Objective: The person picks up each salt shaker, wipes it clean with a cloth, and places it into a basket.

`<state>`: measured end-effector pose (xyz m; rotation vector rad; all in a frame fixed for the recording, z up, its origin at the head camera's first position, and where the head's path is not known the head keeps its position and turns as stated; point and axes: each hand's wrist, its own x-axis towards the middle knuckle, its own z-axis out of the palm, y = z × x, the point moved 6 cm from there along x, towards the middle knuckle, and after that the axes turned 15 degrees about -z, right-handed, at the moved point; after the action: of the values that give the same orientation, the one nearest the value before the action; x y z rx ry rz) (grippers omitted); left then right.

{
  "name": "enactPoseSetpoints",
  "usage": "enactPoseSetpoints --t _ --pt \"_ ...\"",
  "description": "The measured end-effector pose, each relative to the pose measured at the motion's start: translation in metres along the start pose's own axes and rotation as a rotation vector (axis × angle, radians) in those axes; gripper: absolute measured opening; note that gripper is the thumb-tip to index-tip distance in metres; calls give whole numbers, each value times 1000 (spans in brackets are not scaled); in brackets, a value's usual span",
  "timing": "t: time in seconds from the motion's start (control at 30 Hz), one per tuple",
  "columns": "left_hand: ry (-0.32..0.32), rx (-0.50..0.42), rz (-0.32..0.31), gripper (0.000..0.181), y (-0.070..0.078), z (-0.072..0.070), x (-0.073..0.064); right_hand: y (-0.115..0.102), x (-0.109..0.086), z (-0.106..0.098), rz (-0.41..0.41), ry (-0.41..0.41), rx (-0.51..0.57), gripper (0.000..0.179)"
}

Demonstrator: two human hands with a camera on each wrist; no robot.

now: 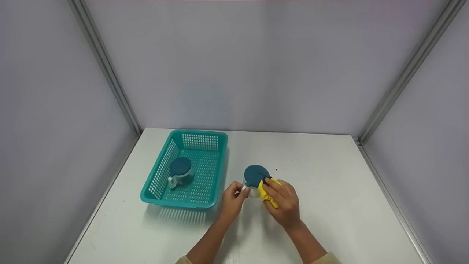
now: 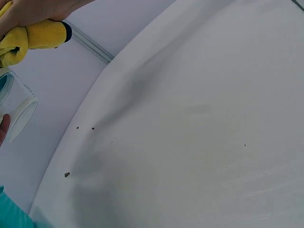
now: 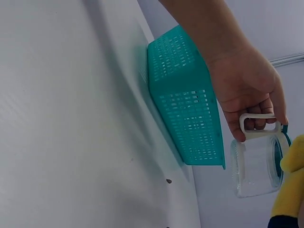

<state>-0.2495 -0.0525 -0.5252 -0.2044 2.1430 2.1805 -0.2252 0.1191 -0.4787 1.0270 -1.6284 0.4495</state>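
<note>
My left hand grips the white handle of a clear jar with a dark blue lid. In the right wrist view, the jar's clear body hangs tilted above the table. A bunched yellow cloth with a dark edge is held in my right hand, against the near right side of the lid. A second jar of the same kind, blue-lidded with a pale handle, stands in the turquoise basket to the left.
Under everything lies a white table, with a few small dark specks on it. Pale panels rise behind and at both sides, joined by metal posts.
</note>
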Motion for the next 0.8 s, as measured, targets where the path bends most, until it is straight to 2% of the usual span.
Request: enactPoseSetpoints --t 0.1,0.2,0.33,0.5,0.63,0.8 --pt "-16 26 -21 13 -5 3 1 2 8 0 -22 -13 3 23" --pt "-47 70 -27 14 -17 8 6 3 14 2 -44 -45 19 24" --pt "-89 141 17 19 -31 13 13 1 19 6 -77 -88 40 24" --pt "-128 191 104 21 -34 15 11 1 22 12 -87 -138 88 26" --pt "-128 192 125 20 -33 15 9 6 27 20 -56 -216 147 29" --pt "-91 201 75 23 -37 13 12 15 34 30 54 -331 202 29"
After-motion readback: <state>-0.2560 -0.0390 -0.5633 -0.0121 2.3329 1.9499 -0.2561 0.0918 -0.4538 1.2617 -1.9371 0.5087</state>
